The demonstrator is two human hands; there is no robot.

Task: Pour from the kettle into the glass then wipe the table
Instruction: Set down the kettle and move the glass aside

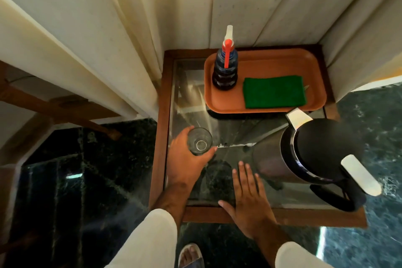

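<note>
A: Nearest the lens were two white sleeves (150,239), with a sandalled foot (191,254) on the dark floor between them. Above those, the hands. What were they doing?

B: The left hand (187,161) was wrapped around the glass (199,141), thumb and fingers clamped on its wall. The glass stood upright at the left side of the desk (162,128) and looked empty, though clear water would be hard to tell. The right hand (250,198) lay flat on the near edge, fingers spread, holding nothing.

A: And the kettle?

B: The kettle (313,154) stood at the desk's right, lid shut, spout turned towards the far side, handle (361,175) out over the near right corner. It was near the right hand but not touching it.

A: Further out?

B: An orange tray (272,63) at the back held a spray bottle (225,67) and, just beside it, a folded green cloth (274,91). Cream curtains (108,39) hung behind.

A: So pouring had not yet begun.

B: That was my reading. To do it well, I would keep the left hand steadying the glass on the desk, take the kettle by the handle with the right, bring the spout over the rim and tip slowly. The glass mouth is narrow, so a fast tilt could splash the glass top.
</note>
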